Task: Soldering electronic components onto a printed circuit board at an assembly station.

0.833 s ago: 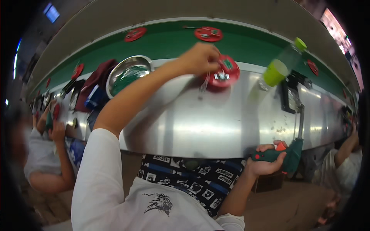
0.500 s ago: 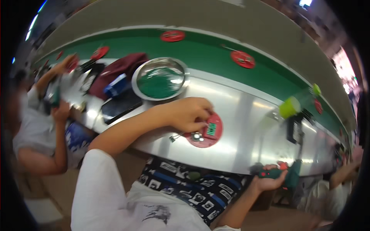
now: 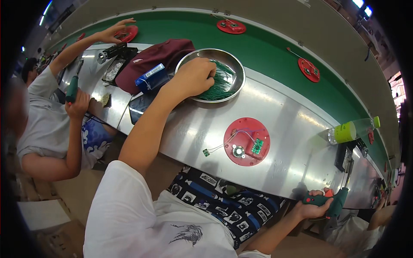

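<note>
My left hand [image 3: 195, 77] reaches over the steel bowl [image 3: 239, 88], its fingers curled together above a heap of thin green wires [image 3: 221, 86]. What the fingertips hold, if anything, is hidden. At the right table edge my right hand [image 3: 316, 208] is wrapped palm-up around a dark green soldering gun [image 3: 338, 202] with an orange trigger and a metal barrel pointing up. Between my hands a round red plate [image 3: 243, 159] lies on the table. It carries a green circuit board [image 3: 257, 146] and a round metal part [image 3: 238, 151]. Fine wires lead to a tiny board [image 3: 206, 152] beside it.
Left of the bowl are a maroon cloth bag [image 3: 150, 60], a blue box [image 3: 152, 77] and a dark phone [image 3: 140, 107]. A bottle [image 3: 346, 132] lies at the right. More red plates [image 3: 309, 70] sit on the green belt [image 3: 266, 47]. A co-worker's hand [image 3: 78, 105] holds a similar tool.
My left hand has moved from the red plate up and left to the bowl, leaving the plate uncovered. My right hand keeps its hold on the soldering gun. The view has shifted.
</note>
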`<state>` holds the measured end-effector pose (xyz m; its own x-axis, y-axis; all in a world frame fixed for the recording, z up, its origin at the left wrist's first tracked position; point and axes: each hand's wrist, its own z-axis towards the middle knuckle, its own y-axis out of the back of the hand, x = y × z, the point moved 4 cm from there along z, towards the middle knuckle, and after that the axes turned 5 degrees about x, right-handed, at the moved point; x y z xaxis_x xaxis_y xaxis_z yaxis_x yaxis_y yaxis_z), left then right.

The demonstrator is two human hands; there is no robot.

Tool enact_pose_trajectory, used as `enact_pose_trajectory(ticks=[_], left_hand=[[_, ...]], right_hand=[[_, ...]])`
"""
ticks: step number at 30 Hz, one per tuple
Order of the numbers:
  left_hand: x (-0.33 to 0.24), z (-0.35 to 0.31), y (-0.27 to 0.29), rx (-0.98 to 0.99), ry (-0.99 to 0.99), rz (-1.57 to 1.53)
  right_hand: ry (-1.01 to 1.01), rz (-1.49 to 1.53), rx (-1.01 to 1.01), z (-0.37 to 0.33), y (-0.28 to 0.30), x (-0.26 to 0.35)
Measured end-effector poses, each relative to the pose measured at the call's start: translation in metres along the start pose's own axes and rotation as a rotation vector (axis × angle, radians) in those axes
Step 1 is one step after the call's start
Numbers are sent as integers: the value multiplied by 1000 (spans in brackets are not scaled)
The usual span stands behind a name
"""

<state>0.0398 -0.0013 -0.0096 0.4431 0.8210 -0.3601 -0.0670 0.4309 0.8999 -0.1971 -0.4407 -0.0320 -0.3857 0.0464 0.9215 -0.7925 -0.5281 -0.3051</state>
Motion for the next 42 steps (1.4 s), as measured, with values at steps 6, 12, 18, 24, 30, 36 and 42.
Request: enact_pose_trajectory(ticks=[6, 12, 18, 24, 30, 36, 42], left_hand=[[-1, -1, 14, -123, 17, -221], [7, 3, 16, -273, 36, -499], [1, 0, 13, -240, 21, -579], [-5, -4, 19, -136, 51, -332], [-7, -9, 20, -83, 69, -322], [-8, -8, 24, -125, 55, -309], [-26, -16, 41, -239, 52, -471]], right_hand=[[-49, 2, 52, 1, 4, -8], [-9, 37, 68, 9, 9, -4], [-71, 42, 97, 6, 5, -4], [-52, -14, 61, 0, -6, 5], [-62, 67, 163, 10, 15, -13], [-13, 44, 169, 7, 6, -1], [94, 31, 268, 3, 3, -9]])
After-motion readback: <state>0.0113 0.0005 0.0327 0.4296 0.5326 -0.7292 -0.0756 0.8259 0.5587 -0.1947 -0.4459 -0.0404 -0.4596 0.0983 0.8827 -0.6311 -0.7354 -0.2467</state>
